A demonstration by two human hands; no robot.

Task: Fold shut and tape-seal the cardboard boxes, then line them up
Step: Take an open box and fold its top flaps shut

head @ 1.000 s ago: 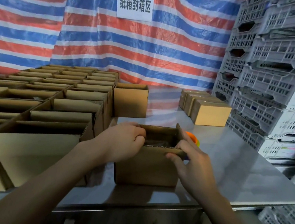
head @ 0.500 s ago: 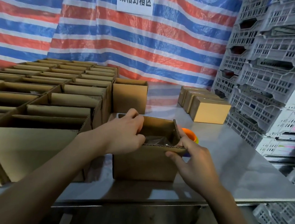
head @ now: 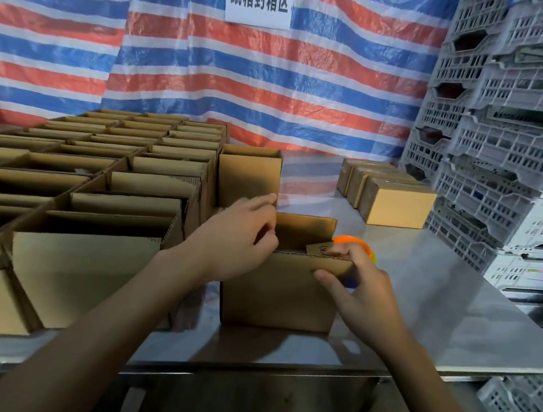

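Our left hand (head: 238, 235) curls over the left rim of the open box (head: 279, 292) – seemingly gripping a flap – while our right hand (head: 361, 286) pinches its near-right corner, on the desk (head: 450, 320)

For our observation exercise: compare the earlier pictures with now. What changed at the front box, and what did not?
The right grip has pushed the right flap of the open box inward, thumb on the front wall. The left grip, at the left rim, has straightened its forefinger. The box, orange tape roll and sealed boxes stay put.
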